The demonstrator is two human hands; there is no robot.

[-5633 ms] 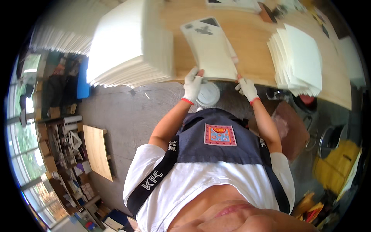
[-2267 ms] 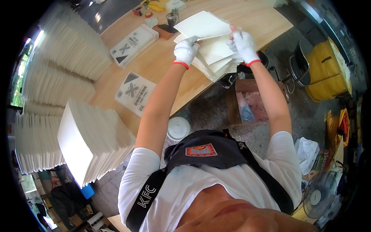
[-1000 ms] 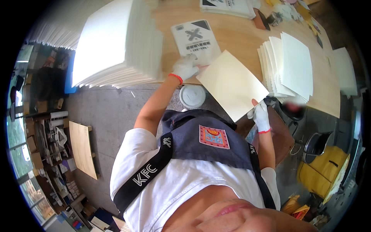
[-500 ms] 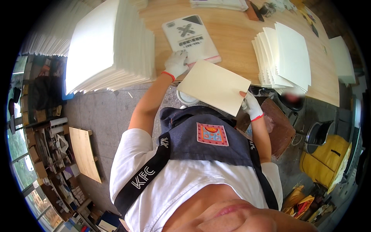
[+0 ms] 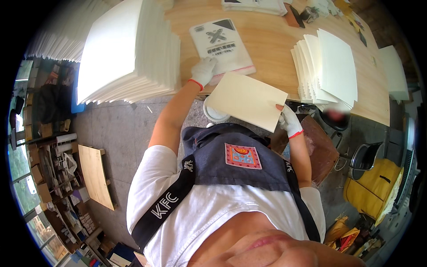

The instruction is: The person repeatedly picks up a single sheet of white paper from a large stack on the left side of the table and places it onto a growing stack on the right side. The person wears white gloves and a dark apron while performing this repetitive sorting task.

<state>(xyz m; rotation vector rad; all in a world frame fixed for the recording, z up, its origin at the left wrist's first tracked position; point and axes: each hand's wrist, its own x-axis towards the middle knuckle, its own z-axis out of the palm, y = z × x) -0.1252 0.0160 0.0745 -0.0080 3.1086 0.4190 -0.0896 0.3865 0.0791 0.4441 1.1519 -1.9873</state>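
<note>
A cream rectangular board (image 5: 251, 101) is tilted above the table's near edge. My right hand (image 5: 290, 121), in a white glove with a red cuff, is closed on its right edge, and a bare thumb shows on top. A clear plastic bag (image 5: 224, 51) with dark printing and a pink strip lies flat on the table. My left hand (image 5: 203, 71), gloved alike, has bent fingers closed on the bag's near left side; its fingertips are partly hidden. The board's far corner is close to the bag's near end.
A tall stack of white boards (image 5: 133, 53) stands on the wooden table (image 5: 271, 49) at left, and a smaller fanned stack (image 5: 327, 66) at right. More bags (image 5: 253, 5) lie at the far edge. Below are a white bucket (image 5: 214, 111), a brown box (image 5: 318, 147) and a yellow-covered chair (image 5: 373, 187).
The board has turned slightly in my right hand, with its left corner a little lower and further right. My left hand stays at the bag.
</note>
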